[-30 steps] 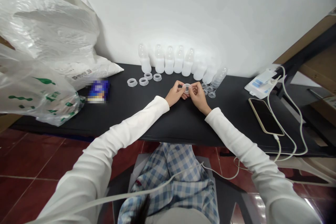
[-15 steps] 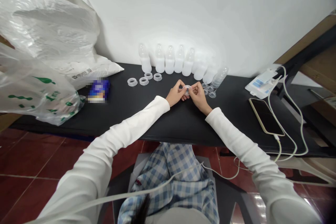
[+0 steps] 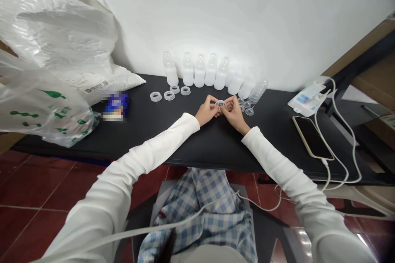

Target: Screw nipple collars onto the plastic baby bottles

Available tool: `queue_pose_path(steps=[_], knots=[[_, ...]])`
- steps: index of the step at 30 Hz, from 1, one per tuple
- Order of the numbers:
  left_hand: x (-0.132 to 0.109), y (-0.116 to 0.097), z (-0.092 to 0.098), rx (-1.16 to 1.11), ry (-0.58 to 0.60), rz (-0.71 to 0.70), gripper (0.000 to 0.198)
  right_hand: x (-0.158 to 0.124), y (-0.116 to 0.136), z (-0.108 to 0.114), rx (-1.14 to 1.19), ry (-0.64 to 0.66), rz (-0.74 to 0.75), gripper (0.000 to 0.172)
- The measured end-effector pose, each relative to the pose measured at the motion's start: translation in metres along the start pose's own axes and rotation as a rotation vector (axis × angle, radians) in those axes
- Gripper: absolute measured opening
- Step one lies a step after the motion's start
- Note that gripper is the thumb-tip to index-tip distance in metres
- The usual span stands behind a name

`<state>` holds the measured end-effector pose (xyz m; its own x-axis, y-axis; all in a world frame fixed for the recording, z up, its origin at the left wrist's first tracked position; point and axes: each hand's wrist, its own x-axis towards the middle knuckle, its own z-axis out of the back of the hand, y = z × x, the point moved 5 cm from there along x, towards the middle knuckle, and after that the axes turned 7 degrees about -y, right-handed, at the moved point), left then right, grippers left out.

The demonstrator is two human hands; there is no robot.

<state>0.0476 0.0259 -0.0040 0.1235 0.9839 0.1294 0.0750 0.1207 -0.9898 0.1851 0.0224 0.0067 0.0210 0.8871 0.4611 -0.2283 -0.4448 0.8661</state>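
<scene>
My left hand (image 3: 207, 110) and my right hand (image 3: 233, 111) meet over the black table (image 3: 154, 131), both pinched on one small clear plastic ring (image 3: 220, 103) held between their fingertips. Just right of my hands lie a few small clear nipple pieces (image 3: 247, 107). Three more clear rings (image 3: 168, 94) lie on the table to the left. A row of several white baby bottles (image 3: 200, 72) stands against the wall behind, with one clear bottle (image 3: 258, 89) lying on its side at the right end.
Large plastic bags (image 3: 46, 61) fill the table's left end, with a blue packet (image 3: 116, 104) beside them. A phone (image 3: 311, 136) on a white cable (image 3: 339, 160) and a white box (image 3: 307, 98) lie at the right. Red floor tiles show below the table edge.
The ring has tipped slightly between my fingertips; my hands have stayed almost in place.
</scene>
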Motion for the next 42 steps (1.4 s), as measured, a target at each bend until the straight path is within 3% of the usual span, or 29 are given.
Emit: queue_pose_path(steps=[6, 13, 18, 22, 26, 30, 35, 39, 42], knots=[[-0.002, -0.001, -0.001, 0.055, -0.003, 0.018, 0.026, -0.002, 0.001, 0.0, -0.02, -0.005, -0.015, 0.044], [0.005, 0.001, 0.001, -0.097, 0.022, 0.018, 0.029, 0.001, -0.002, 0.0, 0.115, -0.003, -0.082, 0.055], [0.004, -0.008, 0.001, -0.155, 0.067, -0.13, 0.032, 0.005, -0.004, 0.004, 0.148, 0.008, -0.187, 0.057], [0.004, -0.014, 0.003, -0.126, 0.023, -0.233, 0.031, 0.005, 0.007, 0.004, 0.117, 0.072, -0.114, 0.047], [0.009, -0.006, 0.006, -0.09, -0.019, -0.148, 0.04, 0.006, 0.011, 0.01, 0.087, -0.067, -0.053, 0.045], [0.017, 0.003, 0.008, 0.04, -0.058, -0.073, 0.031, 0.007, 0.017, 0.025, -0.022, -0.286, 0.032, 0.037], [0.035, -0.01, -0.002, 0.289, -0.125, -0.279, 0.035, 0.004, 0.034, 0.046, -0.137, -0.519, 0.162, 0.032], [0.058, -0.033, -0.026, 0.555, -0.164, -0.425, 0.05, 0.001, 0.039, 0.056, -0.129, -0.686, 0.198, 0.037], [0.077, -0.044, -0.047, 0.738, -0.169, -0.432, 0.055, 0.001, 0.04, 0.058, -0.139, -0.733, 0.205, 0.04]])
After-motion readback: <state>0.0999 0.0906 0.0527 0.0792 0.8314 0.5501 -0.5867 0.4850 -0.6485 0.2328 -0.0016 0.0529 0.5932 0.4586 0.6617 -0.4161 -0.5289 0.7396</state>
